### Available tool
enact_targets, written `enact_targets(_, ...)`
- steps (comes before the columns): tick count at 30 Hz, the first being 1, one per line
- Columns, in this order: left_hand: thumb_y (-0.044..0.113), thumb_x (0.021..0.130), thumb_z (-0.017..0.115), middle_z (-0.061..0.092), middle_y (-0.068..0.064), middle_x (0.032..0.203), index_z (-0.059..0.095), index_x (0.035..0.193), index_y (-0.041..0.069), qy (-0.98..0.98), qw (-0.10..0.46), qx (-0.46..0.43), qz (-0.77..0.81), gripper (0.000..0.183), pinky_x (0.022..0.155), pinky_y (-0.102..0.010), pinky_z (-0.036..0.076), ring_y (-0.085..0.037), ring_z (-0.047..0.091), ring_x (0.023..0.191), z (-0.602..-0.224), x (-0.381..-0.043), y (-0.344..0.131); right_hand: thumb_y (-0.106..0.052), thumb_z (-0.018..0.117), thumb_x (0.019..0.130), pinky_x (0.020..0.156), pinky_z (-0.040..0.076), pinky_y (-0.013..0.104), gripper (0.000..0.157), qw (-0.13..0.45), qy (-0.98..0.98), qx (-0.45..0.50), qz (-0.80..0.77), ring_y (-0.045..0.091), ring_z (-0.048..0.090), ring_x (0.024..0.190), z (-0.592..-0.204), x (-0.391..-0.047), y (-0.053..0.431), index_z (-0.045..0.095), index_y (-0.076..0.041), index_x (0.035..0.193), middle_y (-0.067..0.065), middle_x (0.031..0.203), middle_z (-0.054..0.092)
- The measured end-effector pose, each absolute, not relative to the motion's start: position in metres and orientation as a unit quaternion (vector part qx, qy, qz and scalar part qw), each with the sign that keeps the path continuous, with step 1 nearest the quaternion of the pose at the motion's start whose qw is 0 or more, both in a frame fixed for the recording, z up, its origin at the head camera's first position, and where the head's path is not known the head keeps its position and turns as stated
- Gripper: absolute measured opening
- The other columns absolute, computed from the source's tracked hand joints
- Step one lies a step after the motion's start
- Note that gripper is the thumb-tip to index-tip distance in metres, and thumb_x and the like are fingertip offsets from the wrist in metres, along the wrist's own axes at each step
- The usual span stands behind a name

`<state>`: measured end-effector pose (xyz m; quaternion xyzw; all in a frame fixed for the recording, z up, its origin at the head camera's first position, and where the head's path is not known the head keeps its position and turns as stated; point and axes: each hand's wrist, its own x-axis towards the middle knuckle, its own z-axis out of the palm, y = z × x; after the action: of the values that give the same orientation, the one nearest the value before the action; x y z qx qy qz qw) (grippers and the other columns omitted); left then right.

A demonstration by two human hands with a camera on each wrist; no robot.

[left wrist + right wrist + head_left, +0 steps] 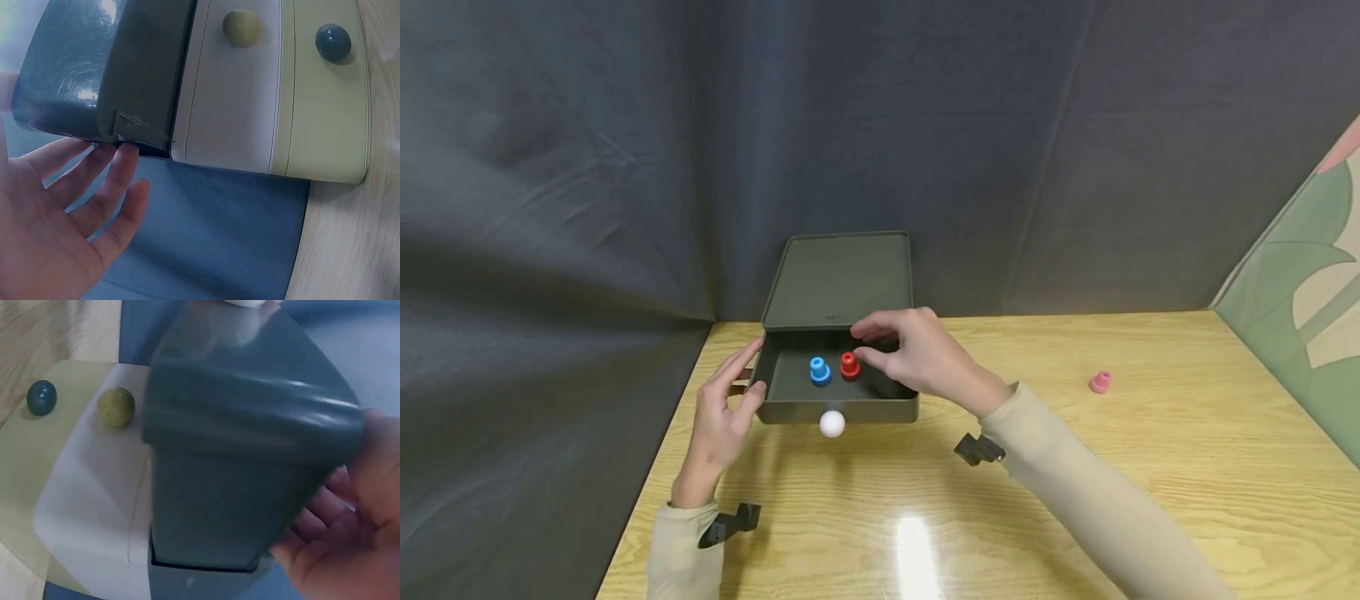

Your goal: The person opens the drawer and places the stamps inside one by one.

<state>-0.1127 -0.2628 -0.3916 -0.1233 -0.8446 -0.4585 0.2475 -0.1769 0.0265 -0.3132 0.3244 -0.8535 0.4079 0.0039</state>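
Observation:
A dark green drawer (880, 410) with a white knob (832, 423) stands pulled out of a small cabinet (846, 279). Inside it, a blue stepped, cone-shaped piece (820, 372) and a red one (850, 366) are upright side by side. My left hand (718, 421) is at the drawer's left wall, its thumb by the rim; the left wrist view shows fingertips (128, 153) against the lower side edge. Over the drawer's right part reaches my right hand (932, 354), thumb tip beside the red piece, with a gap between thumb and index finger.
A pink cone-shaped piece (1101, 382) rests on the wooden table (1037, 500) at the right. Below the pulled-out drawer are a white drawer (231, 94) and a pale green one (325, 112), both pushed in. Dark cloth (970, 150) hangs behind the cabinet.

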Motion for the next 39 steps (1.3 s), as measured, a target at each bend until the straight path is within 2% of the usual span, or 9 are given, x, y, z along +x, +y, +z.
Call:
enact_targets(4, -0.004, 0.095, 0.061, 0.062, -0.019, 0.152, 0.06, 0.151, 0.007, -0.846, 0.247, -0.118, -0.458, 0.057, 0.087, -0.008, 0.048, -0.005, 0.061, 0.107, -0.392, -0.112, -0.265, -0.012, 0.079, 0.096, 0.092, 0.062, 0.037, 0.027, 0.02, -0.844, 0.32, 0.43, 0.021, 0.078, 0.106, -0.31, -0.175, 0.033, 0.079, -0.005, 0.122, 0.009, 0.117, 0.081)
enact_targets(10, -0.003, 0.096, 0.062, 0.062, -0.019, 0.152, 0.06, 0.152, 0.007, -0.847, 0.247, -0.116, -0.456, 0.057, 0.087, -0.008, 0.047, -0.004, 0.06, 0.108, -0.393, -0.111, -0.266, -0.014, 0.078, 0.097, 0.082, 0.06, 0.037, 0.021, 0.055, -0.846, 0.308, 0.431, 0.016, 0.077, 0.099, -0.312, -0.175, 0.047, 0.081, -0.009, 0.117, 0.002, 0.11, 0.082)
enact_targets(17, -0.002, 0.096, 0.062, 0.062, -0.018, 0.151, 0.06, 0.151, 0.007, -0.847, 0.245, -0.116, -0.457, 0.056, 0.087, -0.008, 0.047, -0.003, 0.059, 0.107, -0.393, -0.111, -0.264, -0.012, 0.078, 0.097, 0.087, 0.063, 0.041, 0.018, 0.088, -0.839, 0.281, 0.458, 0.018, 0.077, 0.099, -0.317, -0.176, 0.069, 0.082, -0.007, 0.113, 0.003, 0.109, 0.082)
enact_targets(22, -0.002, 0.096, 0.061, 0.062, -0.019, 0.151, 0.06, 0.152, 0.007, -0.848, 0.245, -0.116, -0.456, 0.056, 0.087, -0.008, 0.047, 0.002, 0.058, 0.108, -0.393, -0.113, -0.264, -0.013, 0.077, 0.098, 0.083, 0.063, 0.033, 0.014, 0.116, -0.838, 0.258, 0.467, 0.017, 0.077, 0.092, -0.325, -0.178, 0.087, 0.082, -0.01, 0.111, 0.001, 0.106, 0.082)
enact_targets(27, -0.003, 0.096, 0.061, 0.062, -0.019, 0.152, 0.06, 0.152, 0.007, -0.848, 0.243, -0.113, -0.457, 0.057, 0.087, -0.008, 0.047, 0.004, 0.058, 0.109, -0.395, -0.114, -0.264, -0.017, 0.074, 0.1, 0.083, 0.06, 0.024, 0.016, 0.139, -0.853, 0.22, 0.452, 0.015, 0.076, 0.094, -0.335, -0.181, 0.115, 0.081, -0.012, 0.113, 0.003, 0.109, 0.082)
enact_targets(32, -0.003, 0.096, 0.062, 0.062, -0.018, 0.152, 0.06, 0.152, 0.007, -0.849, 0.243, -0.112, -0.456, 0.057, 0.088, -0.009, 0.048, 0.005, 0.058, 0.11, -0.396, -0.113, -0.265, -0.027, 0.071, 0.103, 0.078, 0.056, 0.015, 0.022, 0.132, -0.87, 0.154, 0.449, 0.004, 0.074, 0.09, -0.345, -0.185, 0.152, 0.081, -0.013, 0.117, 0.007, 0.114, 0.082)
enact_targets(39, -0.003, 0.096, 0.061, 0.062, -0.018, 0.152, 0.06, 0.152, 0.007, -0.849, 0.246, -0.114, -0.454, 0.057, 0.088, -0.011, 0.049, 0.006, 0.058, 0.111, -0.396, -0.114, -0.267, -0.033, 0.067, 0.106, 0.075, 0.052, 0.011, 0.031, 0.123, -0.892, 0.115, 0.42, -0.013, 0.064, 0.086, -0.362, -0.186, 0.198, 0.078, -0.011, 0.125, 0.014, 0.122, 0.079)
